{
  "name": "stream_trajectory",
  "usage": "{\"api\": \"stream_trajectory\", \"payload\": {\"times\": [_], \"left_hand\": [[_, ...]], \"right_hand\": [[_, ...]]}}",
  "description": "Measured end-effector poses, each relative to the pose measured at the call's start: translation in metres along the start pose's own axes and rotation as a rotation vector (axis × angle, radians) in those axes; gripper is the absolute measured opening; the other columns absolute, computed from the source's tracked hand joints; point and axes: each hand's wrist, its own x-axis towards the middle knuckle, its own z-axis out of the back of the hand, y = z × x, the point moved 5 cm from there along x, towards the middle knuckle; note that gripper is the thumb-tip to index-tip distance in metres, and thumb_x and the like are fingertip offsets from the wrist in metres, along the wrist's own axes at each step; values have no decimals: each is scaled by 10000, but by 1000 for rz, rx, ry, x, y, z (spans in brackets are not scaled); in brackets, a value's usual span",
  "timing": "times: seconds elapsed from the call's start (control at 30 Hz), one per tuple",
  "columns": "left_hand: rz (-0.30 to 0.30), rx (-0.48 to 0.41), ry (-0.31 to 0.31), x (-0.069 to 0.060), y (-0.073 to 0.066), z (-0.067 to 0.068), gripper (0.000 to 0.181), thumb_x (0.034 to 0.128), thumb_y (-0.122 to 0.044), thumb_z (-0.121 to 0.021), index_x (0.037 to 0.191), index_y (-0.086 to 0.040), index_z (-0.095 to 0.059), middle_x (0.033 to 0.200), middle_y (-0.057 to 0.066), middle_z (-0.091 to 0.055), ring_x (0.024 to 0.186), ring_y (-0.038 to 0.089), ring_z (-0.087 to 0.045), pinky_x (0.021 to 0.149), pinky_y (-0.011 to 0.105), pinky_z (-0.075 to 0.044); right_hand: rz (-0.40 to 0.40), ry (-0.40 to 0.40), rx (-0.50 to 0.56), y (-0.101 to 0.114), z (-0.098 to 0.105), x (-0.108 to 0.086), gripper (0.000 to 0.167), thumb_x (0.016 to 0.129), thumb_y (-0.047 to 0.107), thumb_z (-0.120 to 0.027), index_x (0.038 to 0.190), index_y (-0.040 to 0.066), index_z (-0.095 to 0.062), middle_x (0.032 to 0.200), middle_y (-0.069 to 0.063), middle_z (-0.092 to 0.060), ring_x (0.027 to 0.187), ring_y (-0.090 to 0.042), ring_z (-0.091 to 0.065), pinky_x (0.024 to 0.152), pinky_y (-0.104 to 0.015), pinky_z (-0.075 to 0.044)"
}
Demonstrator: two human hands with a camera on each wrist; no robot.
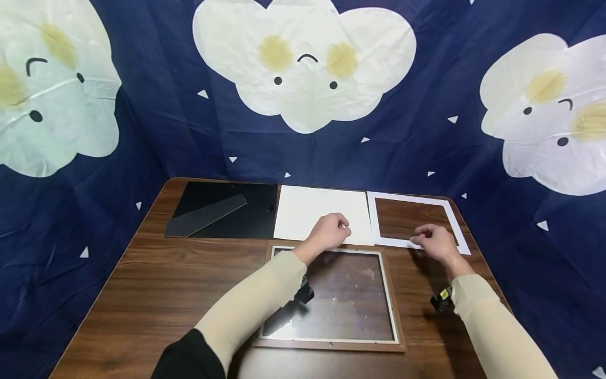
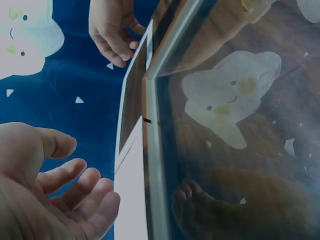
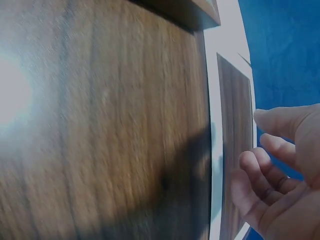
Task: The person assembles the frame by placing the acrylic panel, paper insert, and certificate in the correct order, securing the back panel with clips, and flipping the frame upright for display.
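Note:
My left hand (image 1: 329, 230) hovers over the near part of a white sheet (image 1: 303, 208), its fingers loosely bent. Nothing lies between thumb and fingers in the left wrist view. Over the near border of a white picture mat (image 1: 394, 242) is my right hand (image 1: 435, 241); its thumb stands apart from the fingers, and it holds nothing. Whether its fingertips touch the mat cannot be told. Below the left forearm lies a wooden picture frame (image 1: 395, 316) with a clear pane (image 1: 345, 295) inside its white inner edge. The left forearm hides part of the frame's left side.
A black backing board (image 1: 255, 210) with a strip-like stand leg (image 1: 208, 216) lies at the back left, beside the white sheet. All lie on a brown wooden table (image 1: 156, 295). Behind hangs a blue cloth (image 1: 156, 79) with white clouds.

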Motion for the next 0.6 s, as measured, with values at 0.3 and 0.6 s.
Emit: {"api": "stream_trajectory", "payload": {"times": [0.3, 0.6], "left_hand": [[33, -1, 65, 30, -27, -14, 308, 984, -249, -615, 1229, -87, -709, 1182, 41, -723, 1041, 197, -676, 892, 295, -533], [77, -54, 110, 36, -43, -31, 387, 987, -269, -603, 1323, -87, -666, 1302, 34, -699, 1188, 207, -650, 971, 275, -514]], "right_hand": [[-19, -51, -63, -19, 22, 9, 418, 919, 266, -728, 1197, -42, -674, 1071, -232, -696, 973, -368, -633, 782, -382, -468], [-98, -55, -129, -48, 29, 12, 503, 938, 273, -675, 1282, -83, -587, 1266, -359, -594, 1163, -548, -534, 986, -613, -439]]}}
